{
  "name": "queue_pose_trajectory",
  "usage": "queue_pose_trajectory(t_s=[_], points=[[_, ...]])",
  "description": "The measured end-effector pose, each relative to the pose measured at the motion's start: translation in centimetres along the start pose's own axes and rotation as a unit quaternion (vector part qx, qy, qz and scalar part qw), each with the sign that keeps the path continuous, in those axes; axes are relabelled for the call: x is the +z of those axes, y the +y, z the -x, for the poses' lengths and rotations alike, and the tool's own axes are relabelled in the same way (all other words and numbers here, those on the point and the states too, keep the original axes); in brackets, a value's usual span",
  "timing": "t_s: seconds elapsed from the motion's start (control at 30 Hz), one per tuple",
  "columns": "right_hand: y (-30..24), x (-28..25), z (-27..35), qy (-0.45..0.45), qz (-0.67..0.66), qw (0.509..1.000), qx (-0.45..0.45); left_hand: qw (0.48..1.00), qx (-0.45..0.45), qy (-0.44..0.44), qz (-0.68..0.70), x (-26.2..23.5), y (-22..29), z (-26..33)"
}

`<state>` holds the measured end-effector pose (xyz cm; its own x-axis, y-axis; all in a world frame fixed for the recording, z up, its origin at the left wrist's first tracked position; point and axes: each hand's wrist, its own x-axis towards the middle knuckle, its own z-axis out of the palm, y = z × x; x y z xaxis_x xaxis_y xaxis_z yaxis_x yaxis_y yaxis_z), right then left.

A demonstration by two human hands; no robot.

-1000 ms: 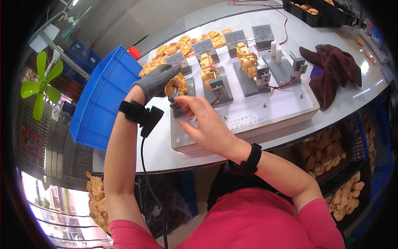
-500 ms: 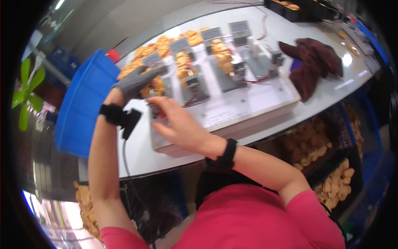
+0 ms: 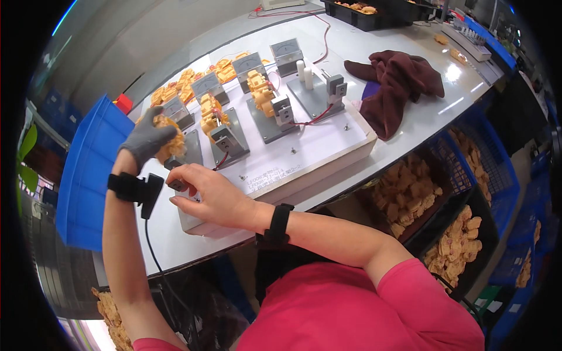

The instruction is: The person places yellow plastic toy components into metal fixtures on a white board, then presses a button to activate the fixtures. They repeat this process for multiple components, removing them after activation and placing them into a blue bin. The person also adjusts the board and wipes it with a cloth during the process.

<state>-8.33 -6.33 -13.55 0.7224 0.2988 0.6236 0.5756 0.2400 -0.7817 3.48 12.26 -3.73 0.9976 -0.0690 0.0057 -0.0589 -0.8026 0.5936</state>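
Note:
A grey glove covers my left hand [image 3: 145, 137], its fingers closed around a yellow plastic gear assembly [image 3: 171, 142] over the leftmost grey fixture plate. My bare right hand [image 3: 213, 196] is at that fixture's front end, with index finger and thumb about a small dark clamp block [image 3: 177, 185]. To the right, similar yellow assemblies sit on two fixtures: the second assembly [image 3: 211, 114] and the third assembly [image 3: 261, 96]. The rightmost fixture plate [image 3: 307, 102] bears two white posts and no assembly. A grey meter [image 3: 287, 51] stands behind it. All are mounted on a white board [image 3: 328, 161].
A blue bin [image 3: 88, 175] stands at the left. Loose yellow assemblies [image 3: 187, 82] lie behind the meters. A dark brown cloth [image 3: 404, 82] rests at the right. Below the table edge are crates of yellow parts [image 3: 453, 248]. Red wires [image 3: 319, 120] run between the fixtures.
The view has shifted, so the board appears lower and farther left. My left hand has lifted slightly away from the fixture with the yellow assembly; my right hand stays by the clamp block.

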Motion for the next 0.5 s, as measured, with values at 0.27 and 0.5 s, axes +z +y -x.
queue_pose_trajectory(t_s=[0.27, 0.5], points=[[0.7, -0.7, 0.7, 0.045, 0.042, 0.998, -0.013, 0.962, 0.132, 0.122, 0.204, -3.4, 6.8, 8.9], [-6.6, -5.5, 5.2, -0.059, 0.029, 0.997, 0.038, 0.918, 0.039, 0.094, 0.383, 2.0, 5.5, 19.9]])
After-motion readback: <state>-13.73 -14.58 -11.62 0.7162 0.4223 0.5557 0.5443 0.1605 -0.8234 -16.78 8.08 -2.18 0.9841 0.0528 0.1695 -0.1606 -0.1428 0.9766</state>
